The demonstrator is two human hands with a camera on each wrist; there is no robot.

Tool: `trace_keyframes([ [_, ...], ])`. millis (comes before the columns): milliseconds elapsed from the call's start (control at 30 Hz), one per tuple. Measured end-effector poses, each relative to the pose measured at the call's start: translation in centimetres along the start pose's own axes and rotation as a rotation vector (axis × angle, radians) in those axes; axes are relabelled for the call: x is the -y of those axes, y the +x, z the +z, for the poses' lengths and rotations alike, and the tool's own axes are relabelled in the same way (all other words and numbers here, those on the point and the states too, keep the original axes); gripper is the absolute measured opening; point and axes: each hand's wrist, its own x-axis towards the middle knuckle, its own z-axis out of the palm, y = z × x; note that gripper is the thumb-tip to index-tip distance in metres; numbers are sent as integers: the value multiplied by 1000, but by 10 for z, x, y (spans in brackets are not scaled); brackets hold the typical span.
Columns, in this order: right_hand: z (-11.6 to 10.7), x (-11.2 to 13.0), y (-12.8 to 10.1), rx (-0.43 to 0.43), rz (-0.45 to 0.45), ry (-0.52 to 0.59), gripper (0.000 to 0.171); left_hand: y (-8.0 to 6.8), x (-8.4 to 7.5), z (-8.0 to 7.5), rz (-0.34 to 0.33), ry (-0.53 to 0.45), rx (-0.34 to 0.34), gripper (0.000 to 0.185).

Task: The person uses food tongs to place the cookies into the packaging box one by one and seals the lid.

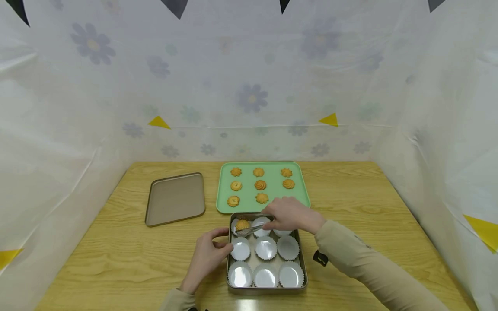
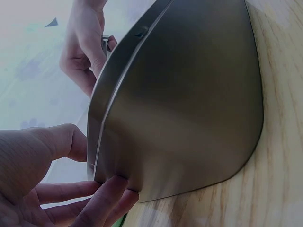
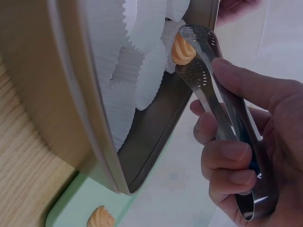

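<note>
Right wrist shows tongs (image 3: 222, 109) pinching cookie (image 3: 182, 51) (perforated tips), left hand (image 1: 208, 255) gripping tin (image 1: 301, 276)

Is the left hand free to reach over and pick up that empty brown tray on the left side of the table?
Probably yes. The left hand only grips the left edge of the metal tin of paper cups, and bare table lies between it and the brown tray. Nothing blocks the way, though it must let go of the tin first.
</note>
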Motion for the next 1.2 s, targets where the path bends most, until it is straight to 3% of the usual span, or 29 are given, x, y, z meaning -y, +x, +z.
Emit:
trace_keyframes([
  [767,3,4,4,3,58,-49,41,-1,0,0,3,-10,0,44],
  [1200,4,-4,-1,-17,16,39,38,-1,0,0,1,-9,2,43],
])
